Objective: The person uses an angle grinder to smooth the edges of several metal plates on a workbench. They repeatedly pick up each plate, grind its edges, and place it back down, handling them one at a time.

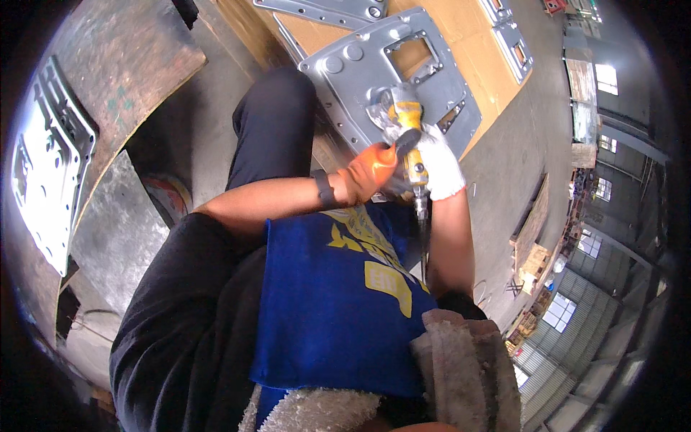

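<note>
A yellow air-powered grinder [407, 115] with a blurred round head rests over a grey metal panel [360, 86]. My left hand [371, 171], in an orange glove, is closed on the side of its body. My right hand [440, 162], in a white knit glove, wraps round the grinder from the other side, its fingers partly hidden. An air hose [423, 245] runs from the tool's rear fitting towards me. The panel has a square cutout, round bosses and small holes along its edge.
Brown cardboard [468, 43] lies under the panel. More grey metal parts [512, 50] sit at the far right, and another panel [324, 9] at the far edge. To my left, shiny metal plates [54, 165] rest on a worn table [129, 65]. My bent knee [277, 108] is beside the panel.
</note>
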A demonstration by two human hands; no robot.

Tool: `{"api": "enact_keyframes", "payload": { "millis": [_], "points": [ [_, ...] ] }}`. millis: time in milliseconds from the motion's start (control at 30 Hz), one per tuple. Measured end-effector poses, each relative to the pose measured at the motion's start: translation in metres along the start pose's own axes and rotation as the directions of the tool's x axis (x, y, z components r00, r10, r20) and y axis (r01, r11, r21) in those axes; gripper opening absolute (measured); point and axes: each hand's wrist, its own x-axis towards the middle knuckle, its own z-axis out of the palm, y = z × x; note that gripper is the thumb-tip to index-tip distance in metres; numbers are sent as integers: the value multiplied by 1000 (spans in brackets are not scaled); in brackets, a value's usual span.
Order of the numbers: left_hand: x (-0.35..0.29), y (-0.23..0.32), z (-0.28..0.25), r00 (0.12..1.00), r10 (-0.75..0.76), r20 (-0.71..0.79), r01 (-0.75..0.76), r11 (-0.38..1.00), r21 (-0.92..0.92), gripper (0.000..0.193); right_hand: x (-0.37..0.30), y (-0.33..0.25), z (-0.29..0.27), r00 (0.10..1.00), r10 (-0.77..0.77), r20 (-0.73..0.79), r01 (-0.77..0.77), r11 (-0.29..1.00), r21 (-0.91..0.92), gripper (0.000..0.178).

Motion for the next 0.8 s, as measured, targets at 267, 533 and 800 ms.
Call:
{"api": "enact_keyframes", "payload": {
  "millis": [267,533,800],
  "points": [
    [-21,30,13,985,-154,75,162,979,-125,39,-12,5,-2,1000,-19,-24,18,998,-55,29],
    [-19,21,16,989,-135,56,144,967,-212,47,-13,5,-2,1000,-14,14,14,999,-29,28],
    [-12,3,8,994,-100,35,103,989,-102,42,-15,1,8,999,-35,-39,35,999,-13,29]
  ]
}}
